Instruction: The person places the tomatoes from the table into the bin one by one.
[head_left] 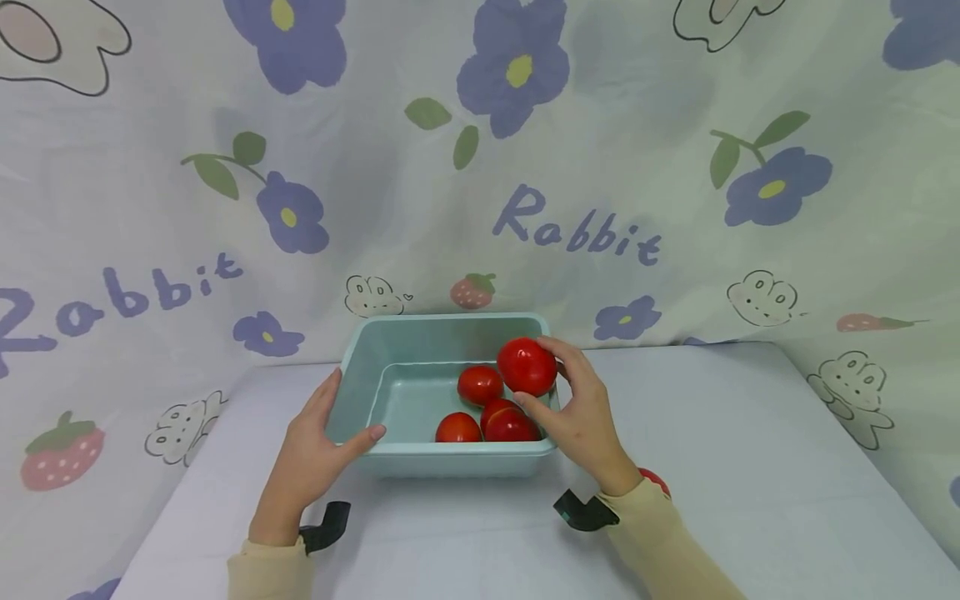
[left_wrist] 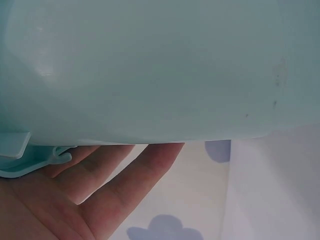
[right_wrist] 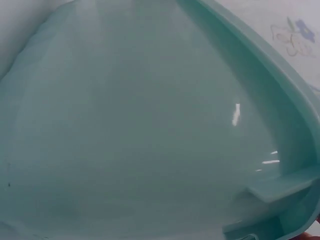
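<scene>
A pale teal plastic bin (head_left: 465, 461) stands on the table, with several red tomatoes (head_left: 480, 385) in its right half. My left hand (head_left: 311, 454) holds its left side, thumb over the front rim and fingers along the outer wall; the left wrist view shows those fingers (left_wrist: 125, 195) against the wall. My right hand (head_left: 585, 417) grips a large tomato (head_left: 527, 367) between thumb and fingers, at the bin's right side above the other tomatoes. The right wrist view is mostly filled by the bin's outer wall (right_wrist: 140, 120), and the held tomato cannot be made out there.
Another red, rounded thing (head_left: 655, 481) lies on the table, mostly hidden behind my right wrist. White cloth covers the table (head_left: 750, 467). A printed curtain (head_left: 420, 208) with flowers and rabbits hangs right behind the bin.
</scene>
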